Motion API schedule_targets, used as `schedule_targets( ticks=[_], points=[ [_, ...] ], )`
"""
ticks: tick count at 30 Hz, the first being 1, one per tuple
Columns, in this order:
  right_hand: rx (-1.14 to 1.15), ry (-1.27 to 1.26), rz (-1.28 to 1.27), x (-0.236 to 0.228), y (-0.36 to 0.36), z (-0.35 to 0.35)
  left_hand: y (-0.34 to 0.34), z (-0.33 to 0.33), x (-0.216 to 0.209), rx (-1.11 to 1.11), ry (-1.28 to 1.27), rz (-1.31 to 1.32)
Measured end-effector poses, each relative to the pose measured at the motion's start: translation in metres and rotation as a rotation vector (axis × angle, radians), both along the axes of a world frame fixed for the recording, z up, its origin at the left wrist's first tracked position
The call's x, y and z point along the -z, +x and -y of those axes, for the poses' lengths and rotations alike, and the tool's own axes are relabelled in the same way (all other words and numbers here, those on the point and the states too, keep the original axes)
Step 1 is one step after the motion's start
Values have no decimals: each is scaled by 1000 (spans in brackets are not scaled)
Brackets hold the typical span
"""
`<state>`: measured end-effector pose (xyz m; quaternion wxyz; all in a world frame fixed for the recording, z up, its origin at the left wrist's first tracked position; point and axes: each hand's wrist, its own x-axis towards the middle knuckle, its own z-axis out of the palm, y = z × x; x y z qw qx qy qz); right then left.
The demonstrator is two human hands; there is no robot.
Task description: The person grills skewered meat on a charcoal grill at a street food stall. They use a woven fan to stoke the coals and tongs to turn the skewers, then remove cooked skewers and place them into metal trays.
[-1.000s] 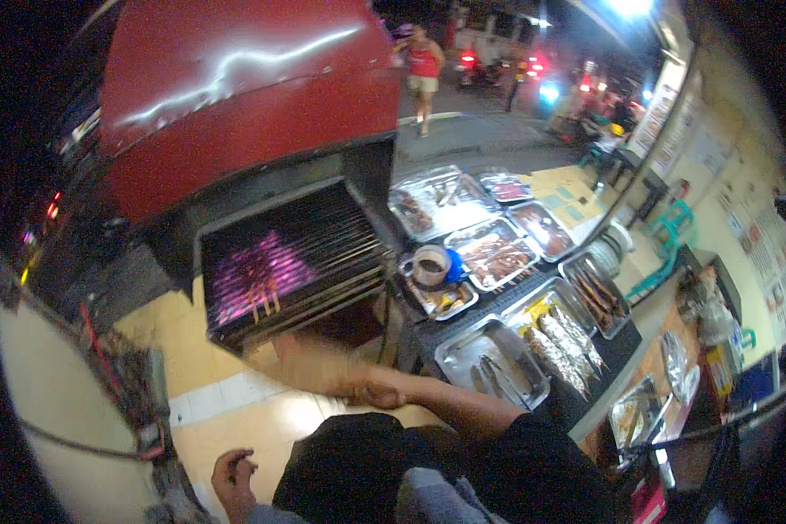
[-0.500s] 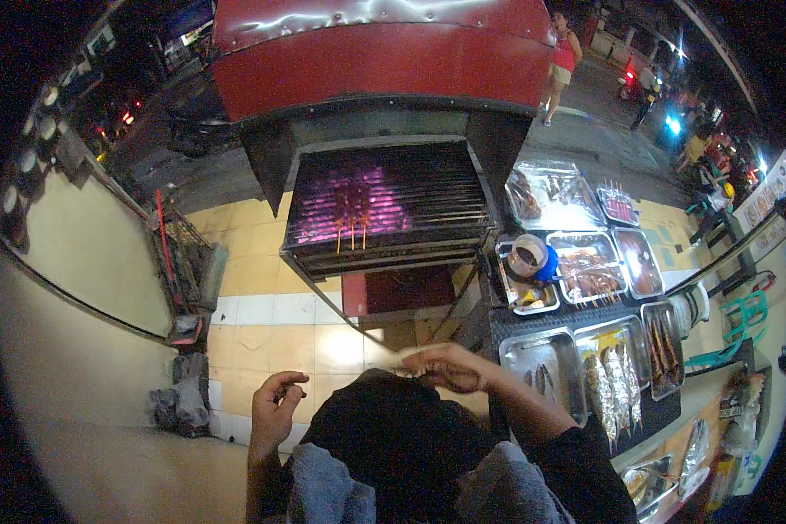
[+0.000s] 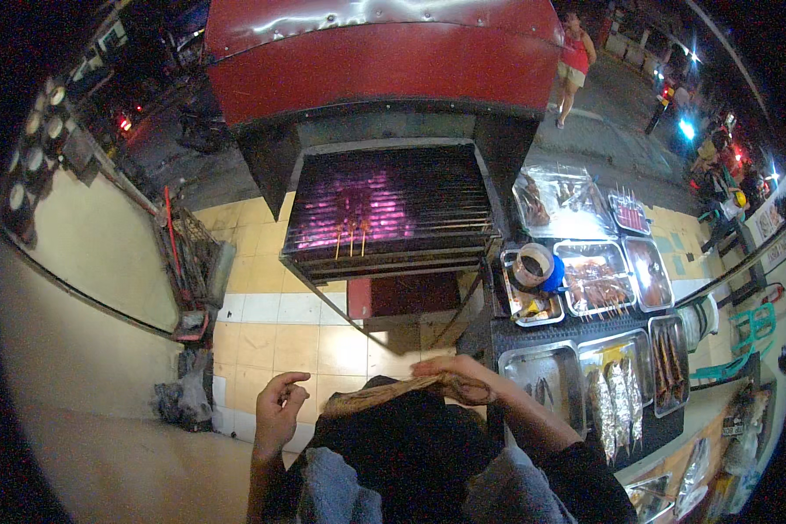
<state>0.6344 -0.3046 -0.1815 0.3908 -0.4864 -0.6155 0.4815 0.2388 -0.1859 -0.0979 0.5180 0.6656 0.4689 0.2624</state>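
Observation:
My right hand (image 3: 461, 374) grips a tan, woven-looking hand fan (image 3: 380, 398), which is seen nearly edge-on across the front of my dark clothing. My left hand (image 3: 279, 409) is raised at the left, fingers loosely bent and the index finger stretched toward the right, with nothing visible in it. Ahead of both hands stands a charcoal grill (image 3: 437, 196) with purple-glowing coals under its grate. Several dark meat skewers (image 3: 352, 208) lie over the glow, their pale stick ends pointing toward me.
A red metal hood (image 3: 384, 70) covers the grill's far side. On the right, a dark table (image 3: 576, 325) bears metal trays with skewered meat and foil-wrapped pieces (image 3: 616, 406), plus a jar (image 3: 533, 264). A red-handled tool (image 3: 171, 231) leans at left. Someone in red (image 3: 575, 52) stands beyond.
The fan, blurred and mostly hidden before, now reaches leftward across my front. My left index finger is straighter. The view has shifted slightly; the skewers stay on the grate.

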Motion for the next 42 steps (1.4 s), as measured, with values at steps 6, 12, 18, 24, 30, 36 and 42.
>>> schedule_targets(
  ticks=[6,12,18,24,30,36,42],
  points=[
    [1606,588,57,-29,101,3,-2,-1,9,-9,-77,6],
    [530,-175,-758,25,4,-9,0,-34,13,96,-23,-75],
    [989,336,-237,-18,49,3,-14,-75,13,50,-3,123],
    [1043,628,-563,-11,32,-17,-28,-95,20,54,11,120],
    [422,46,3,4,-21,-22,-42,-112,24,26,-28,182],
    [1730,814,13,-51,72,-37,-54,-115,22,104,-18,47],
    [400,-31,-296,19,-28,-45,-45,-106,22,21,112,200]
  ],
)
